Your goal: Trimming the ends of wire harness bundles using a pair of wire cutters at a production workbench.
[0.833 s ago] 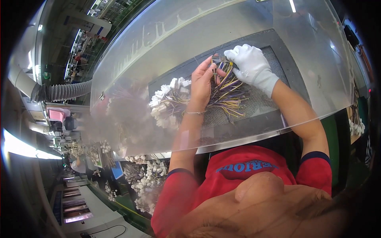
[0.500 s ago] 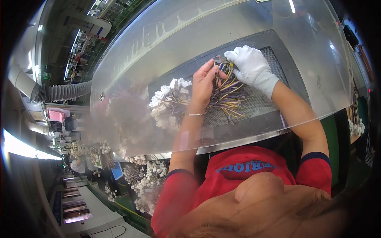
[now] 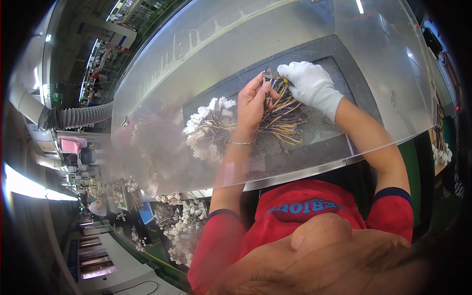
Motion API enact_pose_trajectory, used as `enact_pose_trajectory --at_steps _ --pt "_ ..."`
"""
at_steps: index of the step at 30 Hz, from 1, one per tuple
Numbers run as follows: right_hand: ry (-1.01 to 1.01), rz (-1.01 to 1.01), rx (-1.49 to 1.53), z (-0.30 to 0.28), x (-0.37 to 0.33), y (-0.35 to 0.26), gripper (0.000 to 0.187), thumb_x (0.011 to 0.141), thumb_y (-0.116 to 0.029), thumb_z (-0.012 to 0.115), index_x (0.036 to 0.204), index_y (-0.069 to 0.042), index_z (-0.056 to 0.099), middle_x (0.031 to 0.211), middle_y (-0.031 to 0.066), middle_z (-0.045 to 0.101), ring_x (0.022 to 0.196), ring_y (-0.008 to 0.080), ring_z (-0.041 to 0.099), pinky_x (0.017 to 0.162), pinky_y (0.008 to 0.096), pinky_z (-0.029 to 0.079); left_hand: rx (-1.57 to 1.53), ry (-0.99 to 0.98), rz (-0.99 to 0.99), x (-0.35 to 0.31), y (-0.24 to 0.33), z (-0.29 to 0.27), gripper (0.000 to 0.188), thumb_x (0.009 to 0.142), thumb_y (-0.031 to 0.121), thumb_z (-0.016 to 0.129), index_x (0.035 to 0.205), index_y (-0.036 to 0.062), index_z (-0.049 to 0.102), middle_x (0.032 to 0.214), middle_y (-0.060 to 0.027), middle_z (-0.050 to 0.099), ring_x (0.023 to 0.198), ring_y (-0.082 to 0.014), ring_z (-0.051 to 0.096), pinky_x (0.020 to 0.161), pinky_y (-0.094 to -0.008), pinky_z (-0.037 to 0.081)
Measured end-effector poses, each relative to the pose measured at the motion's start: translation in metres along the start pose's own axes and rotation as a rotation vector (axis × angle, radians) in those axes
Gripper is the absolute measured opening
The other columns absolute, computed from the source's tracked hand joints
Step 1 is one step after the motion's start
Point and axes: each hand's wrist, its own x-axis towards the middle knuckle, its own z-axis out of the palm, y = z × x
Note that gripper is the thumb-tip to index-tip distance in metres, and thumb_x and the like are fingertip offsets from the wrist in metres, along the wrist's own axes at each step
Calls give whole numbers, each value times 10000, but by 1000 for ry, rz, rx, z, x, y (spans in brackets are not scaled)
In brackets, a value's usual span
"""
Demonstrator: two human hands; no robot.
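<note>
A bundle of thin yellow and dark wires (image 3: 285,118) lies on a dark mesh panel, under a clear cover. White plastic connectors (image 3: 209,123) cluster at the bundle's left end. My bare left hand (image 3: 253,101) is closed on some of the wires, its thumb and fingers pinching them near their upper ends. My right hand (image 3: 309,81), in a white glove, is closed around a small pair of pliers (image 3: 272,75). Their metal jaws point left, at the wires by my left fingertips. Which wire they touch is too small to tell.
The clear cover (image 3: 393,98) arches over my hands and forearms. A perforated mesh panel (image 3: 339,73) is set in a dark frame. More wire bundles with white connectors (image 3: 187,226) lie beside me at lower left. A grey flexible duct (image 3: 86,114) runs at the left.
The pliers' jaws show more plainly now, tilted toward my left fingertips. Both hands have stayed in nearly the same place.
</note>
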Motion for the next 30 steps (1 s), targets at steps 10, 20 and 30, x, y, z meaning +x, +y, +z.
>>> enact_pose_trajectory --at_steps 10,20,30 --pt "5 74 140 -12 -3 2 380 800 -198 607 1171 -137 548 1059 133 622 1011 320 593 856 412 488 -218 133 53 4 -7 -4 282 952 108 516 1209 -6 533 851 -83 659 642 -78 578 602 -202 487" --pt "112 204 194 -25 -1 8 402 801 -156 617 1185 -72 537 1094 155 607 1036 342 574 884 420 467 24 205 69 1 -6 2 246 938 93 535 1137 -51 540 899 -124 668 750 -115 630 683 -224 512" --pt "329 -158 146 -16 -2 9 363 752 -157 649 1106 -122 571 896 85 603 866 310 574 752 422 473 -91 189 86 6 -8 -9 208 947 125 552 1089 -24 583 832 -56 642 708 -80 565 659 -212 465"
